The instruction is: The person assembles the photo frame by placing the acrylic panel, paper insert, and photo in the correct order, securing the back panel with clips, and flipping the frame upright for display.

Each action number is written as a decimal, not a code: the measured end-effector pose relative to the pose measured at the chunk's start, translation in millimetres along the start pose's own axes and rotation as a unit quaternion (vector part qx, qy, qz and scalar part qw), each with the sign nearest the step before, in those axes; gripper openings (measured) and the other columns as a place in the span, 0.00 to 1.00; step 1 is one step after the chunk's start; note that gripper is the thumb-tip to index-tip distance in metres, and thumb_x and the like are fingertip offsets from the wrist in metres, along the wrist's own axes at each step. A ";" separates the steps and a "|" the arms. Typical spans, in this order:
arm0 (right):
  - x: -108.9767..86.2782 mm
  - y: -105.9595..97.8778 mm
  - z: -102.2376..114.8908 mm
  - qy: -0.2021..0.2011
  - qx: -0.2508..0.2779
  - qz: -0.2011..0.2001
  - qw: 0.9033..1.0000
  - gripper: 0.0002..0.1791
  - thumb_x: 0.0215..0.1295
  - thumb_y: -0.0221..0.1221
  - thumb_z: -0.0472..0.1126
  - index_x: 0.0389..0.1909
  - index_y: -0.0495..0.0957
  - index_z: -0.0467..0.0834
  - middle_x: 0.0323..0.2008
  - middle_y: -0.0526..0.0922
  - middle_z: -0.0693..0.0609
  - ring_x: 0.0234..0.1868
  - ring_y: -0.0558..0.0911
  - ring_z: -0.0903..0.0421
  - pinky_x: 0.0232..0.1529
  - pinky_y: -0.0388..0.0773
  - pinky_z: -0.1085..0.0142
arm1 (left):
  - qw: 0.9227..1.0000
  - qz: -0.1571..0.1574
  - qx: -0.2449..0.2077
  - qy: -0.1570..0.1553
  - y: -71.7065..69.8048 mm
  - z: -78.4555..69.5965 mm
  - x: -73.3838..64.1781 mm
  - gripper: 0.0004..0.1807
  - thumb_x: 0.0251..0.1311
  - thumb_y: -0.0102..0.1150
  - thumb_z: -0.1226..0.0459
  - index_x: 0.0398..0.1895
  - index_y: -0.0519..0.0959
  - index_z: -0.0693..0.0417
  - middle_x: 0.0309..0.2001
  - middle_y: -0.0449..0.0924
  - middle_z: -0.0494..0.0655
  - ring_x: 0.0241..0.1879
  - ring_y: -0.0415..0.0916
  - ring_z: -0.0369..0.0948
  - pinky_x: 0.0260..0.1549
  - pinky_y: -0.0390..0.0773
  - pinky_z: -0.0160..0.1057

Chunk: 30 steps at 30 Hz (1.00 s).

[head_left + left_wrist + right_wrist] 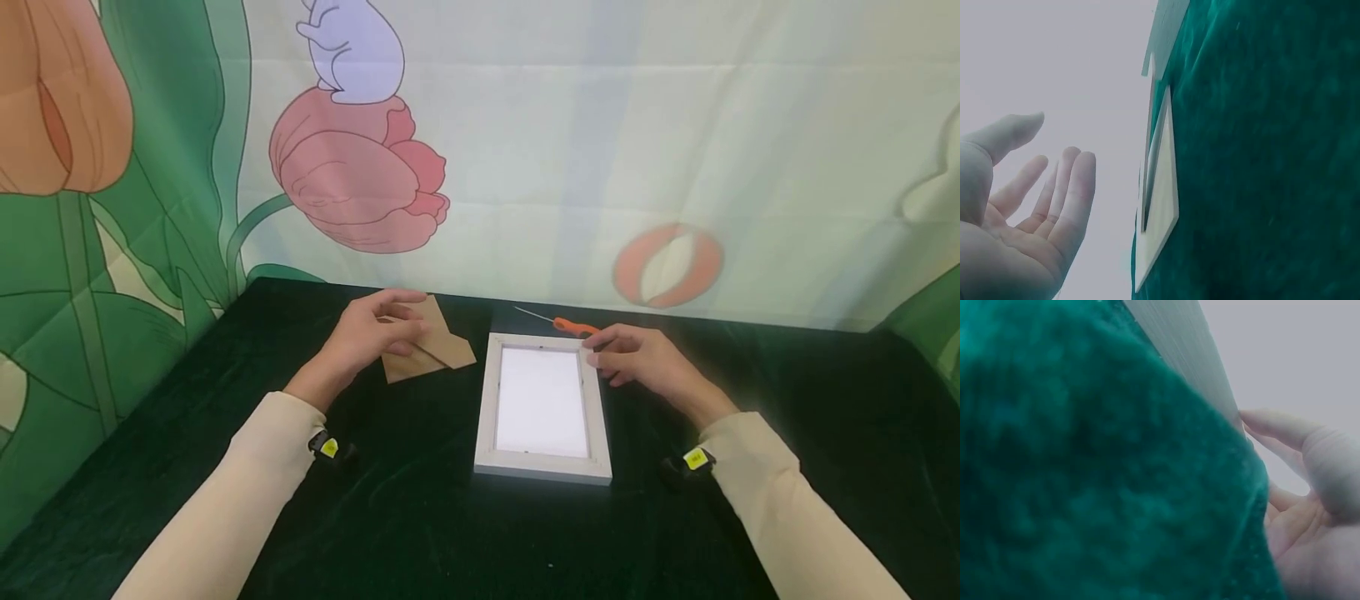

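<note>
A white picture frame (487, 408) lies flat on the dark green cloth, with a white sheet (542, 400) inside it. At its upper right corner, my right hand (637, 358) touches the frame with bent, relaxed fingers; in the right wrist view the thumb tip (1257, 417) meets the frame's side (1185, 350). To the left lies a brown backing board (412, 365) with a flap-like stand raised on it. Over this board hovers my left hand (378, 325); the left wrist view shows its palm (1029, 250) with nothing in it and the fingers apart from the board.
Behind the frame's top edge lies a thin-shafted tool with an orange handle (573, 326), close to the right fingertips. Green cloth (420, 500) covers the table. A printed curtain (525, 167) with flowers hangs along the table's back edge.
</note>
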State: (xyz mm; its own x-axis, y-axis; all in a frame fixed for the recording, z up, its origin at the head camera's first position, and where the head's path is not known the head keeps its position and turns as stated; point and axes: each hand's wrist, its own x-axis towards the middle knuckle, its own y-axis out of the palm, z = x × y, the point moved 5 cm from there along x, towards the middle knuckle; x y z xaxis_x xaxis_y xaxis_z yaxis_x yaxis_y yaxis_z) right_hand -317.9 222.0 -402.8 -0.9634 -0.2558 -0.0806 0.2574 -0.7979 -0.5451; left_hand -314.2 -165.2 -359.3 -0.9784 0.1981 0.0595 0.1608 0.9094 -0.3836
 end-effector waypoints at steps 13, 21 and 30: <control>1.1 -1.3 -2.0 -0.003 0.012 0.003 1.000 0.26 0.72 0.69 0.51 0.65 0.80 0.43 0.56 0.83 0.41 0.48 0.85 0.44 0.52 0.85 0.59 | 0.999 -0.032 0.007 -0.023 -28.0 6.3 24.1 0.34 0.72 0.68 0.57 0.78 0.70 0.52 0.64 0.74 0.60 0.57 0.79 0.57 0.58 0.82 0.53; -1.4 -1.6 -4.2 -0.003 0.021 0.005 1.000 0.26 0.72 0.69 0.51 0.65 0.81 0.45 0.58 0.83 0.42 0.49 0.85 0.44 0.52 0.85 0.58 | 0.998 -0.049 0.014 -0.039 -34.3 15.0 35.1 0.34 0.73 0.67 0.57 0.78 0.69 0.54 0.67 0.72 0.62 0.60 0.77 0.61 0.60 0.81 0.56; -1.4 -1.8 -2.6 0.003 0.021 0.008 1.000 0.25 0.73 0.68 0.51 0.66 0.80 0.45 0.58 0.83 0.43 0.49 0.85 0.45 0.54 0.84 0.58 | 0.996 -0.065 0.030 -0.053 -44.4 39.2 40.7 0.34 0.73 0.67 0.58 0.77 0.70 0.58 0.67 0.71 0.63 0.61 0.77 0.58 0.58 0.83 0.52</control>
State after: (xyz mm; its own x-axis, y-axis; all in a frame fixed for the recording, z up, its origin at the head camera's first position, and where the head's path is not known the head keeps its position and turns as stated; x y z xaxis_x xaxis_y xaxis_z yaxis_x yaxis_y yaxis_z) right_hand -317.2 225.2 -403.8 -0.9594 -0.2655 -0.0949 0.2761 -0.8162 -0.5075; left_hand -366.3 -211.8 -376.0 -0.9992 0.0376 0.0150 0.0274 0.9010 -0.4330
